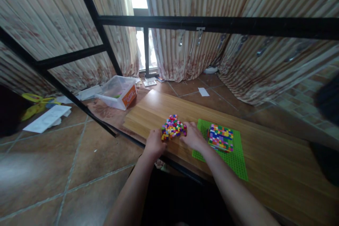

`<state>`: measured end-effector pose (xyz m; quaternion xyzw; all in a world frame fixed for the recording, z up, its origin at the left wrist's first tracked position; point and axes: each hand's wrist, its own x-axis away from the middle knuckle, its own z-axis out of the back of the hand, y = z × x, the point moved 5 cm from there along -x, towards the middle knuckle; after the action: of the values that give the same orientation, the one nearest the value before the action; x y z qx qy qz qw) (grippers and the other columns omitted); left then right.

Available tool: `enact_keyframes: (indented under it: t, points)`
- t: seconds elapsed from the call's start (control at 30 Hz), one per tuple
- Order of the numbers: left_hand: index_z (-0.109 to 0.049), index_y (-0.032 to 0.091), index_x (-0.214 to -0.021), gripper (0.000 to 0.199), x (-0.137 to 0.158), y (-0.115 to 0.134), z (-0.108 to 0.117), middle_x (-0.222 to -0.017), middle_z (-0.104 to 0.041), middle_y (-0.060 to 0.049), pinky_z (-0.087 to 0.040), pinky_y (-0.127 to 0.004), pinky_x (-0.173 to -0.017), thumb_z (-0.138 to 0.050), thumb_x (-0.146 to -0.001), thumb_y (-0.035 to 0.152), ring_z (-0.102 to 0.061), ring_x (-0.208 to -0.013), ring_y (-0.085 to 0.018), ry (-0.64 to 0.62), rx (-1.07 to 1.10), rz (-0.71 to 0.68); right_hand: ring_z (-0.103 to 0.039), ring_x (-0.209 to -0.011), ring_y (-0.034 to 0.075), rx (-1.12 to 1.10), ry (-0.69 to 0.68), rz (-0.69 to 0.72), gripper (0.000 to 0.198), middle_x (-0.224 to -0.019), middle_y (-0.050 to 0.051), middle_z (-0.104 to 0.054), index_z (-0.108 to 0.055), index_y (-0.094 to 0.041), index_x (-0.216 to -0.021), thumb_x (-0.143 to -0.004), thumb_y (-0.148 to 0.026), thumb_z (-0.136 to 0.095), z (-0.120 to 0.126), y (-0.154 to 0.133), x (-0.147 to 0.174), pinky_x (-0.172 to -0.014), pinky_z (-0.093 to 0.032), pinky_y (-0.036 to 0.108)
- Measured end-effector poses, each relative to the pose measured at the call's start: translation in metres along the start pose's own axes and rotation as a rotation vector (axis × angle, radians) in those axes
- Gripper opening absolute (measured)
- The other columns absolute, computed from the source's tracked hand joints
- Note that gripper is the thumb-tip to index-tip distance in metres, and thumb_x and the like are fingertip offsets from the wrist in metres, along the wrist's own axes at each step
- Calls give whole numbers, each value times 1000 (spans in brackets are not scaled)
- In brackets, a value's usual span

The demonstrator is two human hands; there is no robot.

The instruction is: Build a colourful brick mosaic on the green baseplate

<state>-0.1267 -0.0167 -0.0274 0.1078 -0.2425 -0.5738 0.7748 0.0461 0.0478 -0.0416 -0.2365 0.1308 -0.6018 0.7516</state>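
Note:
Small multicoloured toy bricks (173,128) form a heap near the front edge of the wooden table. My left hand (155,143) is curled against the heap's left side, its thumb pointing inward. On the opposite side, my right hand (192,136) bends its fingers around the heap's right edge. Whether a clear tray or bag lies under the bricks I cannot tell. Right of my right hand, a block built of colourful bricks (221,137) sits on a green baseplate (239,164). My right forearm passes over the baseplate's near left corner.
The wooden table (278,159) runs off to the right. A clear plastic bin (116,91) with an orange label stands on the floor beyond its left end. A black metal frame (212,23) crosses in front of the curtains (180,53). White panels (47,118) lie on the floor at left.

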Motion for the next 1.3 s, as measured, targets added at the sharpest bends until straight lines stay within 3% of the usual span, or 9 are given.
enact_keyframes:
  t: [0.1, 0.23, 0.37, 0.67, 1.1, 1.3]
  points:
    - [-62, 17, -97, 32, -8, 11, -6, -109, -68, -12, -46, -30, -89, -73, -68, 11, -62, -110, -27, 30, 94, -25, -61, -103, 24, -11, 22, 12, 56, -115, 11, -61, -62, -16, -123, -68, -17, -77, -3, 1, -3, -94, -47, 36]
    - [-61, 18, -93, 25, -11, 19, -15, -99, -70, -12, -46, -33, -87, -70, -70, 10, -64, -105, -28, 117, 282, -16, -64, -90, 22, -64, 86, 28, 45, -107, 10, -63, -68, -17, -113, -68, -15, -77, -8, 0, -3, -85, -49, 34]
    - [-61, 17, -107, 35, -8, 25, -25, -98, -71, -11, -46, -32, -86, -67, -74, 10, -66, -100, -26, 144, 393, 14, -62, -78, 17, -117, 129, 36, 40, -101, 7, -62, -69, -18, -108, -69, -11, -75, -11, 4, 0, -81, -50, 33]
    - [-58, 13, -124, 46, -8, 34, -36, -107, -72, -14, -47, -33, -91, -59, -79, 5, -68, -101, -25, 121, 487, 70, -60, -83, 17, -193, 100, 80, 47, -102, 5, -60, -69, -19, -112, -67, -9, -76, -14, 4, 7, -84, -50, 34]
    - [-60, 18, -113, 41, -6, 39, -32, -105, -70, -10, -46, -33, -88, -54, -76, 3, -66, -99, -24, 94, 477, 46, -60, -84, 20, -187, 134, 140, 30, -100, 7, -62, -73, -21, -104, -77, -10, -67, -16, -5, 13, -83, -49, 34]
    - [-62, 17, -95, 23, -5, 46, -30, -108, -65, -14, -46, -33, -93, -56, -76, 5, -63, -103, -25, 143, 391, -7, -62, -87, 21, -177, 156, 161, 24, -95, 7, -65, -74, -21, -94, -78, -8, -64, -16, -7, 15, -83, -49, 35]
